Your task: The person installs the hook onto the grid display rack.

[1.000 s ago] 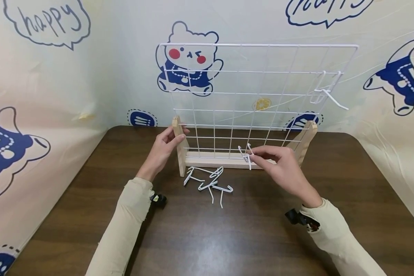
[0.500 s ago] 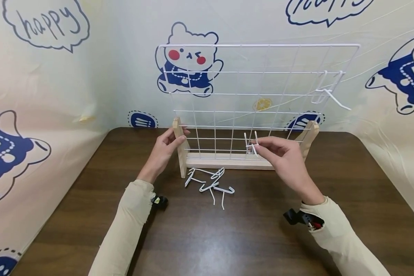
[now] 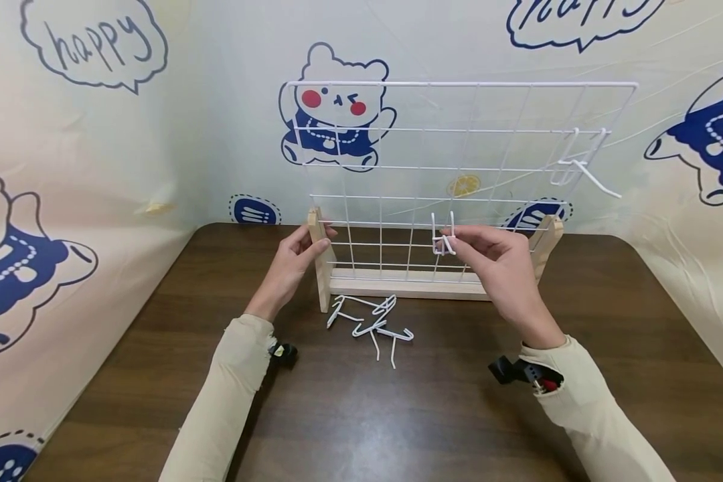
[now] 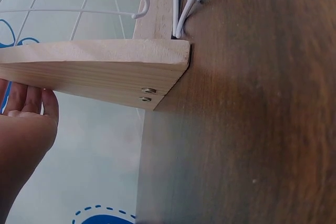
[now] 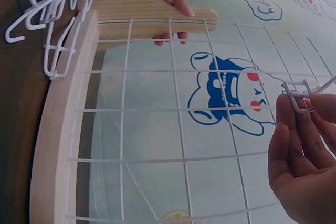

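Observation:
In the head view a white wire grid rack point(image 3: 458, 84) stands in a wooden base point(image 3: 397, 289). My left hand point(image 3: 282, 276) holds the wooden side post point(image 3: 322, 278) at its left end, thumb in front and fingers behind. My right hand point(image 3: 509, 278) pinches a white wire hook point(image 3: 443, 244) before the lower middle of the grid, its two prongs pointing up. Up close in the right wrist view, the pinched hook point(image 5: 298, 94) sits between thumb and fingertips. Whether it touches the grid cannot be told.
Several white hooks point(image 3: 400, 333) lie tangled on the brown table point(image 3: 361, 415) before the base's left half. Another hook point(image 3: 598, 180) hangs at the grid's upper right, its arm jutting forward. A patterned cloth point(image 3: 217, 134) stands behind the table.
My right hand has lifted the pinched hook from near the wooden base to higher on the grid, its prongs now upright. My left hand has stayed on the side post.

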`<state>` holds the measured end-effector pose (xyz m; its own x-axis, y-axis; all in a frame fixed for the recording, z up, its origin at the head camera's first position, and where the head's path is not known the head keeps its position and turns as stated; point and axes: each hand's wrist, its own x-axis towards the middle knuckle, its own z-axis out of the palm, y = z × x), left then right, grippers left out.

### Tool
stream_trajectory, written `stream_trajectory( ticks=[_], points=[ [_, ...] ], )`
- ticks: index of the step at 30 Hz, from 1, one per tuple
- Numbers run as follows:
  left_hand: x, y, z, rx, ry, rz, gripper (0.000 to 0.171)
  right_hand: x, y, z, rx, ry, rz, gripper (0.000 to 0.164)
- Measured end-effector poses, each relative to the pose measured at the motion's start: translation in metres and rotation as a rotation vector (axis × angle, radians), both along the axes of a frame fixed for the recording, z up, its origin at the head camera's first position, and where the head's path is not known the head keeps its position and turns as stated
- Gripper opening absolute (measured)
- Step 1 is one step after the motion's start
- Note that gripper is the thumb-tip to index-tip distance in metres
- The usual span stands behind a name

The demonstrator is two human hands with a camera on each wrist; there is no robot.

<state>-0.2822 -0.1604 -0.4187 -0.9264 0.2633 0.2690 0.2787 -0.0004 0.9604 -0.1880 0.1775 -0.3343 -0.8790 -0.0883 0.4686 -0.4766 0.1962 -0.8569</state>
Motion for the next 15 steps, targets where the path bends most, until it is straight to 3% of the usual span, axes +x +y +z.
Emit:
stream_trajectory(
  ticks=[15],
  points=[
    [-0.001,0.000,-0.001,-0.007,0.004,-0.003,0.041,-0.012,-0.006,0.020,-0.119,0.048,0.024,0.022]
  ],
)
